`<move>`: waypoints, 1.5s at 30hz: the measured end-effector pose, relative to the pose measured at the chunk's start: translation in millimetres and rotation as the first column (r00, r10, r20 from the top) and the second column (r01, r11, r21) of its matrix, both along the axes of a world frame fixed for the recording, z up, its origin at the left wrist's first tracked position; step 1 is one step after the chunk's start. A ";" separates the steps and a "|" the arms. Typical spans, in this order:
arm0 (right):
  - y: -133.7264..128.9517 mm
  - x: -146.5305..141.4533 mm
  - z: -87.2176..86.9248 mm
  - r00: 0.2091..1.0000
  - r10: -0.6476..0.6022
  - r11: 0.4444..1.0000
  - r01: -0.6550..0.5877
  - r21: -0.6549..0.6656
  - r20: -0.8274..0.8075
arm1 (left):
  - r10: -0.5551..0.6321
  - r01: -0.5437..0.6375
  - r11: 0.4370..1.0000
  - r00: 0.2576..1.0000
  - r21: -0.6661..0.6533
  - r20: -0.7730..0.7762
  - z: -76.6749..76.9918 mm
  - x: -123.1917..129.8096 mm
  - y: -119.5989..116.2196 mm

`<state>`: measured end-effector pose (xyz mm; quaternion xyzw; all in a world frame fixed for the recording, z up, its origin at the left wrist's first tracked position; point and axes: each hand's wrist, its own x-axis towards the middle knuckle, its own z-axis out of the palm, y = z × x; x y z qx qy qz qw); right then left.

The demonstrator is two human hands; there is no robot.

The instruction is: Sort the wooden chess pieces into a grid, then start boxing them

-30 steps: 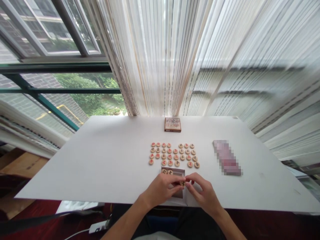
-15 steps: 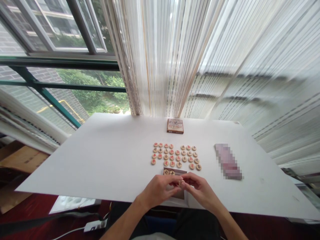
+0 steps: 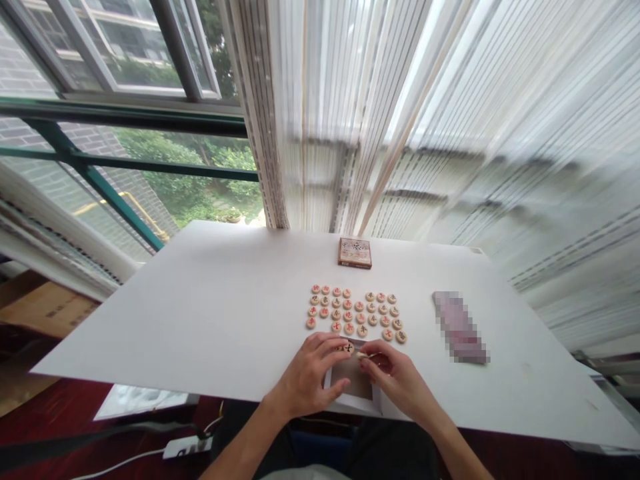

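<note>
An open white box (image 3: 367, 405) with a brown bottom lies at the table's front edge. Inside, along its far side, sits a round wooden Chinese chess piece (image 3: 349, 347) with a black character; my left fingers cover whatever is beside it. My left hand (image 3: 310, 375) reaches over the box's left side, thumb and fingers apart, fingertips at the piece. Between thumb and forefinger, my right hand (image 3: 395, 373) pinches another xiangqi piece (image 3: 361, 356), tilted on edge above the box's far right part. Beyond the box, several red and black pieces (image 3: 349, 305) lie face up in loose rows.
A small printed box (image 3: 355, 253) lies toward the back of the white table (image 3: 200, 313). A blurred-out pinkish flat item (image 3: 460, 327) rests at the right. String curtains (image 3: 325, 120) and a window border the far side. A power strip (image 3: 187, 447) lies below the front edge.
My hands have parted: the left moved left and opened over the box. The piece that was between both hands is now in my right hand alone. The view shifted slightly.
</note>
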<state>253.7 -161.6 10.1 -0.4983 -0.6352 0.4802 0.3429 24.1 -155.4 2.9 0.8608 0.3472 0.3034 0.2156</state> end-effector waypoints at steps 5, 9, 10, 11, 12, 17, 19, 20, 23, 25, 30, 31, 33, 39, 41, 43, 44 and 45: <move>5.9 -1.1 -3.8 0.954 -0.146 0.971 0.087 0.222 0.263 | -0.029 0.029 1.000 0.997 0.001 -0.073 2.3 -0.4 -1.4; 8.0 -3.0 -5.2 0.930 -0.152 0.972 0.079 0.223 0.335 | -0.047 0.047 0.999 0.993 -0.005 -0.112 2.5 -0.6 -2.8; 8.0 -3.7 -4.8 0.927 -0.147 0.975 0.076 0.210 0.344 | -0.047 0.047 0.999 0.992 -0.005 -0.114 2.2 -0.7 -3.1; 7.9 -4.3 -4.0 0.927 -0.139 0.978 0.073 0.195 0.349 | -0.046 0.046 0.999 0.993 -0.005 -0.113 2.0 -1.0 -3.3; 7.6 -4.9 -2.9 0.926 -0.131 0.981 0.071 0.180 0.353 | -0.044 0.044 0.999 0.993 -0.006 -0.109 1.7 -1.4 -3.5; 6.7 -5.3 3.7 0.922 -0.122 0.988 0.077 0.135 0.369 | -0.013 0.012 1.000 0.997 -0.016 -0.072 1.6 -4.0 -3.6; 7.0 -5.1 4.8 0.920 -0.119 0.988 0.074 0.134 0.374 | 0.001 -0.002 1.000 0.998 -0.011 -0.068 1.9 -4.1 -3.8; 7.1 -5.1 4.8 0.918 -0.119 0.988 0.072 0.135 0.378 | 0.002 -0.002 1.000 0.998 -0.006 -0.070 2.1 -3.8 -4.0; 7.4 -6.4 3.3 0.909 -0.125 0.987 0.072 0.146 0.398 | -0.009 0.010 1.000 0.996 0.010 -0.087 3.0 -2.1 -4.8; 7.5 -8.2 1.8 0.903 -0.134 0.984 0.074 0.159 0.408 | -0.018 0.020 1.000 0.995 0.017 -0.099 3.8 -1.0 -5.2; 10.0 -11.9 1.3 0.889 -0.143 0.980 0.065 0.189 0.436 | -0.016 0.019 0.999 0.996 0.032 -0.090 3.9 -0.9 -5.8; 10.5 -12.2 2.2 0.886 -0.143 0.980 0.063 0.191 0.440 | -0.013 0.016 0.999 0.997 0.036 -0.080 3.2 -1.4 -5.7; 10.6 -13.1 4.9 0.884 -0.143 0.979 0.061 0.195 0.444 | 0.007 -0.005 0.999 0.999 0.038 -0.051 0.9 -2.7 -4.8; 3.0 -24.7 11.1 0.920 -0.059 0.982 -0.016 0.187 0.388 | 0.180 -0.179 0.984 0.981 -0.018 0.068 -9.4 -3.8 -0.1; 0.3 -30.8 9.4 0.930 -0.025 0.983 -0.044 0.176 0.368 | 0.199 -0.196 0.980 0.976 -0.036 0.085 -11.1 -2.9 0.5; -0.9 -36.3 6.5 0.935 -0.017 0.985 -0.046 0.168 0.355 | 0.196 -0.193 0.980 0.976 -0.048 0.093 -11.6 -1.9 0.6; -1.0 -38.7 5.0 0.937 -0.019 0.986 -0.041 0.162 0.350 | 0.193 -0.189 0.981 0.976 -0.052 0.097 -11.7 -1.4 0.6; -0.8 -40.7 3.7 0.938 -0.020 0.987 -0.036 0.156 0.345 | 0.192 -0.187 0.981 0.976 -0.055 0.101 -11.8 -1.1 0.7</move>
